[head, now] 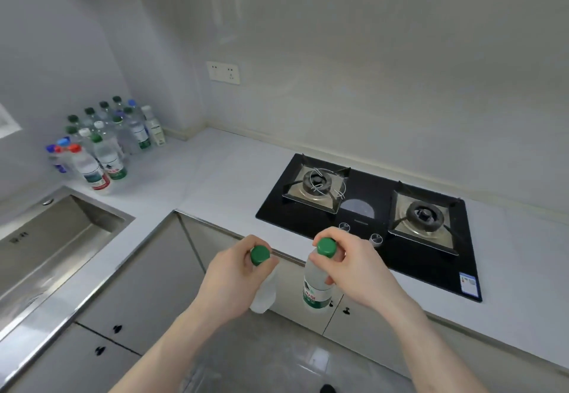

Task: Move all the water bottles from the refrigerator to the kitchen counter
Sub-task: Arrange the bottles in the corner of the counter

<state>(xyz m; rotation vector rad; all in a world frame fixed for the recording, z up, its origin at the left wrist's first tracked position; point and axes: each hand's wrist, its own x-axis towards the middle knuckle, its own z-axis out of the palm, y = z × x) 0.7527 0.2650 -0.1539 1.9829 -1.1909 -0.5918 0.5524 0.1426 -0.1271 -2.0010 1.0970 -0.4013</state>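
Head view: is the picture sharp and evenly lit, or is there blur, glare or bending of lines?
Head view: soft, even light; straight counter edges bow from the wide lens; faint glare on the sink and floor; the far bottles look slightly soft; hands, left and right, are fairly sharp.

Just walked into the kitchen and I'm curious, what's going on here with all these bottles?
A person is carrying two green-capped water bottles, one in each hand, gripped near the cap: the left hand holds the left bottle and the right hand holds the right bottle. Both hang in front of the lower cabinets, not yet set down. A cluster of bottles already stands on the counter in the far corner, between the sink and the stove.
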